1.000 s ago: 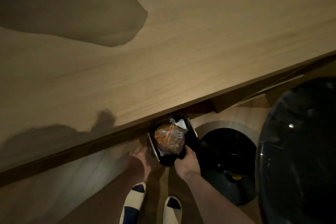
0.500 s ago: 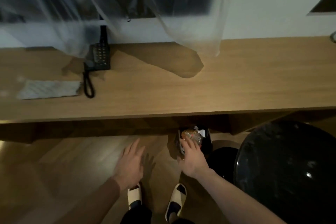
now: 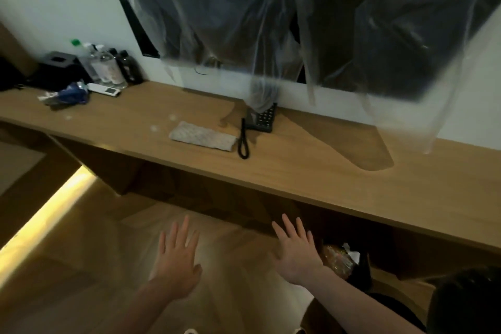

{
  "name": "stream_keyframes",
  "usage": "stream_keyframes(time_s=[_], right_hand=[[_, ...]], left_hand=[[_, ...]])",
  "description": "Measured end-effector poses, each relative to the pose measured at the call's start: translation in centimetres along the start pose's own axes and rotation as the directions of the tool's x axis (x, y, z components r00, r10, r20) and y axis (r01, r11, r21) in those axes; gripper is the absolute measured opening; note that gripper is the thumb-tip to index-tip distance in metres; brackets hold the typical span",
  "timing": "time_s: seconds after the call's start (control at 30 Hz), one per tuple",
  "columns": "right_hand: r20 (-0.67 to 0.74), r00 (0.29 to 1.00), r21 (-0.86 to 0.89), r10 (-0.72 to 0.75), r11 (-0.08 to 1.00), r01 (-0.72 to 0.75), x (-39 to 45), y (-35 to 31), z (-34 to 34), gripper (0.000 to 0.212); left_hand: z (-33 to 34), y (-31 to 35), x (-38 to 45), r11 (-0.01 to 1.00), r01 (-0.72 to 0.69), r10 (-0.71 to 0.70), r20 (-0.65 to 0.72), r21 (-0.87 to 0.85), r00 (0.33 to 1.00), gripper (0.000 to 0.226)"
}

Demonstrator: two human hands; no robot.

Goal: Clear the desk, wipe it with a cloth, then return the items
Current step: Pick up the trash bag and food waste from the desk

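Both hands hang over the floor in front of the desk, the left hand and the right hand each with fingers spread straight and holding nothing. On the desk the cloth lies flat just left of the telephone, whose coiled cord loops beside it, while bottles, a remote and a crumpled wrapper crowd the far left end. Clear plastic sheeting drapes from the wall-mounted screen down onto the telephone, and a bin of rubbish sits under the desk just right of the right hand.

A hotel-like room: wall desk, phone, bottles, covered wall screen.
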State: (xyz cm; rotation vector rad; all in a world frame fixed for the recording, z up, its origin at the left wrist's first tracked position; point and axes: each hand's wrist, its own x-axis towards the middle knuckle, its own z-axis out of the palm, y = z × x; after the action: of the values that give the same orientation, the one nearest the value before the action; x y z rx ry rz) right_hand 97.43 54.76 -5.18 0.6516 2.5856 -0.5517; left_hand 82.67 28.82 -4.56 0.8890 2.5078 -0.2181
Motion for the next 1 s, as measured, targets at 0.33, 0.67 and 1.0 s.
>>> stream_keyframes(time_s=[0.33, 0.67, 1.0], right_hand=[[-0.03, 0.998, -0.017, -0.048, 0.999, 0.047, 4.4, -19.2, 0.8, 0.077], [-0.02, 0.992, -0.006, -0.124, 0.992, 0.124, 14.3, -32.7, -1.8, 0.078], [0.113, 0.97, 0.023, -0.214, 0.977, 0.213, 30.8, -45.1, -4.5, 0.078]], left_hand=[[-0.2, -21.3, -1.3, 0.979, 0.155, -0.163, -0.051, -0.135, 0.985, 0.085], [-5.1, -34.8, 3.7, 0.936, 0.278, -0.314, -0.153, -0.216, 0.937, 0.081], [-9.9, -50.3, 13.2, 0.891, 0.392, -0.42, -0.088, -0.231, 0.903, 0.081]])
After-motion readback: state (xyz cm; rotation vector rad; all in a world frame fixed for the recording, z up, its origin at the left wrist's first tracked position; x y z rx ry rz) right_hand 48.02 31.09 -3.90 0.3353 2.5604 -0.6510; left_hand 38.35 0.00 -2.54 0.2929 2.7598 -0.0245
